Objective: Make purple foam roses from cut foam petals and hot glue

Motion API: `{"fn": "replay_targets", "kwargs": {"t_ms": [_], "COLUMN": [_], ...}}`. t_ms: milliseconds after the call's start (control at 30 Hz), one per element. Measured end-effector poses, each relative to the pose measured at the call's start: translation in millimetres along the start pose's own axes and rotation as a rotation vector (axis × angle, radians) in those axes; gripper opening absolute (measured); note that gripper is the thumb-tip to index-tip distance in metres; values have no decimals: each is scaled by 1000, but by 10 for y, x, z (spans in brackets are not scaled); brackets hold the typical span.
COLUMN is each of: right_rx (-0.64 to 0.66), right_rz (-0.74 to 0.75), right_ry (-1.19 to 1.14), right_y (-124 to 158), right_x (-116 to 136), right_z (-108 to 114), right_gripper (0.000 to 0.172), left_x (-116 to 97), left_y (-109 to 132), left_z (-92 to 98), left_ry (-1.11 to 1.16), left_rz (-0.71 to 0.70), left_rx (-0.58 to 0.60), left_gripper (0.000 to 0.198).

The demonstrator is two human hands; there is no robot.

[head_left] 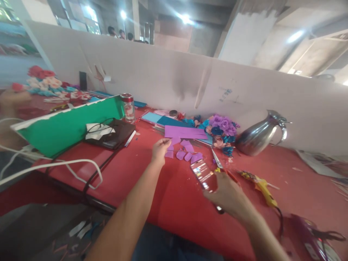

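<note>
Near the middle of the red table, my left hand (161, 149) is closed in a pinch at the edge of a purple paper piece (176, 140). Several cut purple paper petals (187, 156) lie just to its right. My right hand (230, 194), slightly blurred, reaches over a phone (201, 174) with a lit screen. Its thumb crosses the phone's lower part and its fingers lie at the far side, closed around it. Beside those fingers are scissors (216, 158), their handles partly hidden by the hand. A purple paper sheet (186, 132) rests behind the petals.
A bunch of paper flowers (221, 127) and a metal jug (257, 136) stand by the white partition (152, 76). A yellow glue gun (265, 192) lies right. On the left are a green board (70, 125), glasses on a dark case (116, 134), a glass jar (128, 108) and white cable (81, 161).
</note>
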State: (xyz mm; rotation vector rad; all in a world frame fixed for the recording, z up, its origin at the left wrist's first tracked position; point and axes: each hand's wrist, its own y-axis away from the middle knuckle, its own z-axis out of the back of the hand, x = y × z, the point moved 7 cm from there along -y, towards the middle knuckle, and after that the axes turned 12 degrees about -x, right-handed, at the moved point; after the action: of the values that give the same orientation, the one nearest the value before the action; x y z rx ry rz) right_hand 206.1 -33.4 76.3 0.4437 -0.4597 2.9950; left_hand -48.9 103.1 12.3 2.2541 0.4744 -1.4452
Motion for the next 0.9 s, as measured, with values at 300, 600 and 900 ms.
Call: {"fn": "replay_targets", "kwargs": {"t_ms": [300,600,900], "right_rx": [140,140,94], "right_rz": [-269,-212,-118], "right_ry": [239,354,371], "right_y": [-71,-257,-398], "right_x": [191,126,146], "right_z": [-339,-414,-465], "right_gripper": [60,86,84], "left_x": [-70,-73,-76], "left_y": [140,145,124], "left_z": [-136,-94,-92], "left_ry": [-142,-110,-133], "left_rz": [-156,-133,-123], "left_rx": [58,59,12], "left_gripper": [15,17,14]}}
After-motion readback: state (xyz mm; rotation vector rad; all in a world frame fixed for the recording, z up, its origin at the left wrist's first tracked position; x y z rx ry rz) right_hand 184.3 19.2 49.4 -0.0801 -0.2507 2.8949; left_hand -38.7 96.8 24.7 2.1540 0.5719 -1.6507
